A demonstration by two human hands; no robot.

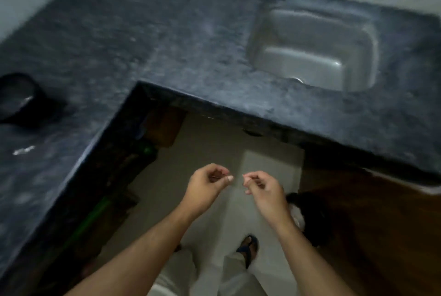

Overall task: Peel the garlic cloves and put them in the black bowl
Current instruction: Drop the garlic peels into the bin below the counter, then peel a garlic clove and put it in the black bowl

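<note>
The black bowl (16, 97) stands on the dark stone counter (143, 40) at the far left, blurred. A few small white bits (23, 150), garlic or peel, lie on the counter in front of it. My left hand (207, 184) and my right hand (263, 188) hover close together over the floor, away from the counter. Both have fingers curled and pinched toward each other. Blur hides whether anything small sits between the fingertips.
The counter is L-shaped, with a steel sink (315, 47) set in at the right. Below are a tiled floor (210, 143), a dark wooden cabinet door (372, 212), and a black object with a white patch (300, 214) by my right wrist. My sandalled foot (249, 248) is visible.
</note>
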